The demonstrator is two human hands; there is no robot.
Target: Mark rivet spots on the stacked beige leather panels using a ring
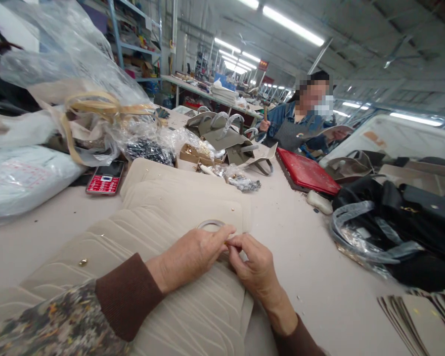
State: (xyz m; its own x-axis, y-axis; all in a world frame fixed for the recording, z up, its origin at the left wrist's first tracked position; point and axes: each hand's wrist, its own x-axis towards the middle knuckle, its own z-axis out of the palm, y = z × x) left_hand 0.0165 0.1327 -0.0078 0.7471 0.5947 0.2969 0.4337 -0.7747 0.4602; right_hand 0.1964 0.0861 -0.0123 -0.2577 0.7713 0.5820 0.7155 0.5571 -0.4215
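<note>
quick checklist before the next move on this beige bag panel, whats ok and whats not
1. Hands on the work: left hand and right hand meet fingertip to fingertip over the beige panel. Ok.
2. Grip: a small gold piece is pinched between both hands' fingertips. Ok, though mostly hidden.
3. Gold piece seated in the panel: cannot tell.
4. Panel support: it lies flat on the table. Ok.
5. Clear ring just beyond the fingers, attached or loose: cannot tell.
6. Gold stud by the left cuff sits in place. Ok.

Phone (106,177) lies left of the panel stack (185,202), bags (411,207) right
</note>
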